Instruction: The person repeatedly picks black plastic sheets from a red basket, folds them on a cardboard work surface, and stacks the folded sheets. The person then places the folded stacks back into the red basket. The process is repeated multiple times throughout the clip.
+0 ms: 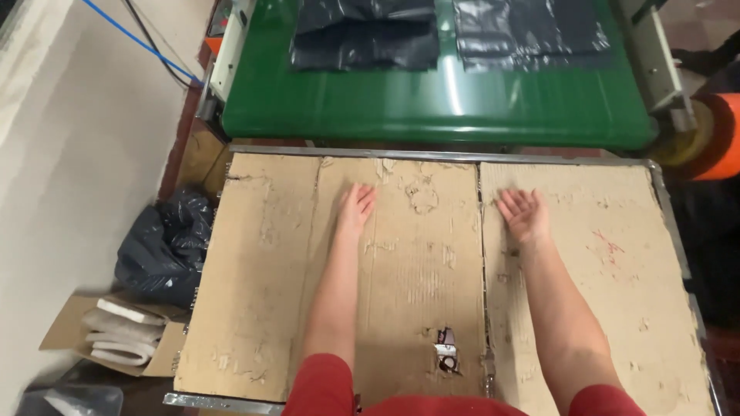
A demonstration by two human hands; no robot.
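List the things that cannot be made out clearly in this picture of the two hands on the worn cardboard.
- Head view: the left hand and right hand lie flat on the torn brown cardboard sheet, so the palms are hidden.
- The dark grey plastic bags on the green conveyor belt are cut off by the top edge.
- The small object in the cardboard hole is too small to identify.

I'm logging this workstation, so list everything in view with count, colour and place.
cardboard sheets: two, brown, worn, covering the table
conveyor: one, green, beyond the table
bags: two dark flat stacks on the conveyor
bin bag: one, black, crumpled, left of the table
box: one, brown, open, holding white pieces, lower left
cable: one, blue, upper left
tape roll: one, orange, right edge
left hand: flat on cardboard
right hand: flat on cardboard
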